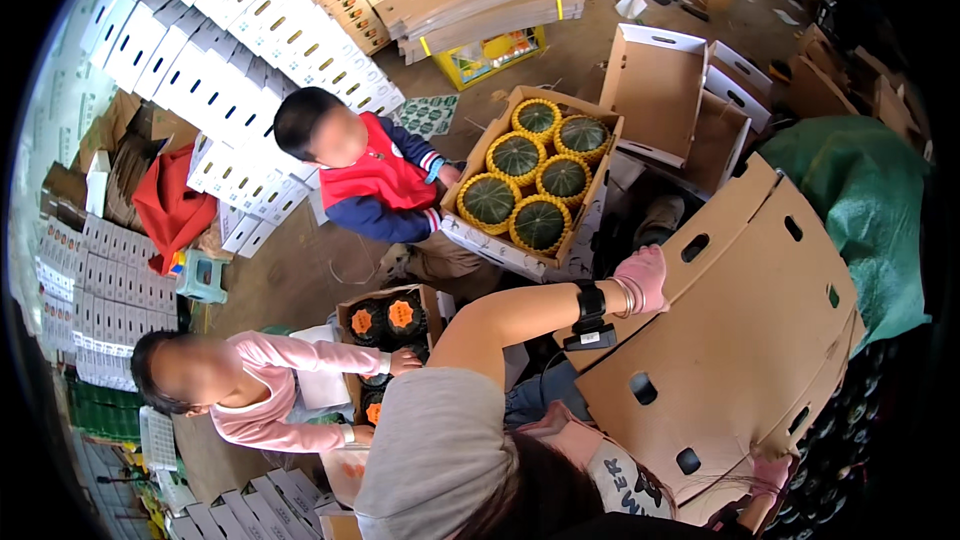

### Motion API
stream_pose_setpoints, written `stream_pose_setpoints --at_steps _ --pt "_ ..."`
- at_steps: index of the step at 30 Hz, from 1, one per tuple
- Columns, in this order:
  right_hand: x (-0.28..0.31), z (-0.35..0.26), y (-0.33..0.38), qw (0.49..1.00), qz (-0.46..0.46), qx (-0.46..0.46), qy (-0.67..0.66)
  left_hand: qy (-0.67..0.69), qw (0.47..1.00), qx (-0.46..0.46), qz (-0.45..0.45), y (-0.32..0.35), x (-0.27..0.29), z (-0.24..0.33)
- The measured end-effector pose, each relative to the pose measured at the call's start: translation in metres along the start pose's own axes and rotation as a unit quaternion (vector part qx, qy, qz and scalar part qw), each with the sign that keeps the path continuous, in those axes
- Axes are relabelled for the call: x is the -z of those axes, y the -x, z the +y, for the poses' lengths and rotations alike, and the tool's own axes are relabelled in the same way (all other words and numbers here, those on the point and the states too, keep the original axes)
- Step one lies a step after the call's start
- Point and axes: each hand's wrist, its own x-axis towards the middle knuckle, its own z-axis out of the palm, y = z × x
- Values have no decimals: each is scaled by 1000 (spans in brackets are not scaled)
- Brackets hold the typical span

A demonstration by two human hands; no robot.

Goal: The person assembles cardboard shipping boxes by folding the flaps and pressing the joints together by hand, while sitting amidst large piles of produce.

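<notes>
A large brown cardboard box blank [720,340] with cut-out hand holes and fold lines stands tilted on my right, its plain side showing. My left hand [640,282], in a pink glove, is closed on its upper left edge. Bracelets and a black strap with a small device [590,315] sit on that wrist and forearm. Also pink-gloved, my right hand [770,472] is closed at the blank's lower edge, partly hidden by the board and strands of hair. Beyond my left arm, an open carton [608,130] holds several green pumpkins [515,155] in yellow foam nets.
A person in a red jacket [385,175] touches the pumpkin carton; another in pink [265,385] reaches into a box of orange-labelled dark pumpkins [403,315]. Empty cartons [655,90], a green sheet [850,210], stacked white boxes [230,20] and flat cardboard [480,0] stand around.
</notes>
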Motion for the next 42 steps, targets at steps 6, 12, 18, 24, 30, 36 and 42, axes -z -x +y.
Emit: stream_pose_setpoints --at_steps 6,12,18,24,30,36,42 --pt "38 -61 37 1000 -13 2 8 -76 997 -14 12 5 9 11" --pt "60 -108 57 988 16 -31 148 -143 990 -17 -9 4 28 25" --pt "78 -150 85 930 -138 290 178 -284 954 -86 40 21 30 49" --pt "72 -129 87 864 -154 446 176 -275 833 -431 -213 19 47 61" --pt "46 -69 75 892 54 447 -45 -350 741 -555 -143 11 42 54" --pt "27 -44 76 848 289 155 -416 -90 822 -561 -38 14 62 12" --pt "68 -50 99 697 178 93 -689 568 775 -218 174 47 97 12"
